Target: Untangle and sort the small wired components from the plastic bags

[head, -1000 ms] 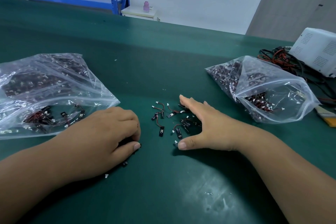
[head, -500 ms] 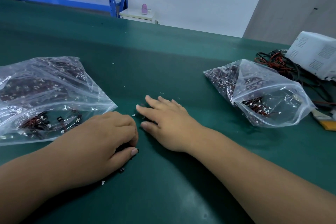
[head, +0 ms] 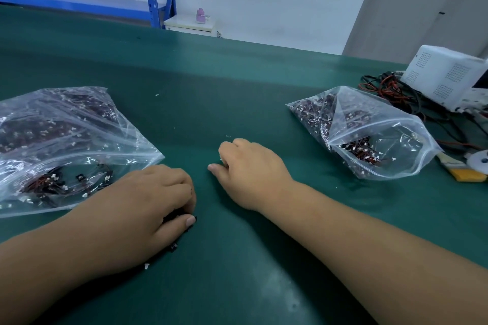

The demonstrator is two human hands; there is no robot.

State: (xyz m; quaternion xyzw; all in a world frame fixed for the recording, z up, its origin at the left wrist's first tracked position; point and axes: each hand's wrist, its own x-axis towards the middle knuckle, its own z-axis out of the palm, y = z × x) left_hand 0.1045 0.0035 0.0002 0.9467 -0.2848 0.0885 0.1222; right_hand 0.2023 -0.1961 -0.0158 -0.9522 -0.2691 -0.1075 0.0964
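Gathering wired components [head: 173, 217] lower centre: our left hand [head: 137, 200] grips clump; right hand [head: 248, 169] curled, contents unclear. Next we tease one free.

The dark green tabletop [head: 237, 82] bears two clear bags of dark wired parts: the left bag [head: 66, 140] lies fairly flat, while the right bag [head: 383, 140] is puffed up. Beyond the right bag sit a white box-shaped device [head: 446, 76] and a tangle of black and red cables [head: 396, 90]. Just beside it lies a yellow-handled brush [head: 464, 178]. Both hands rest on the surface between the bags. The left hand [head: 148, 198] curls its fingers over loose components [head: 173, 247]. The right hand [head: 250, 166] also has curled fingers — what is under them is hidden. White specks [head: 157, 95] dot the mat.
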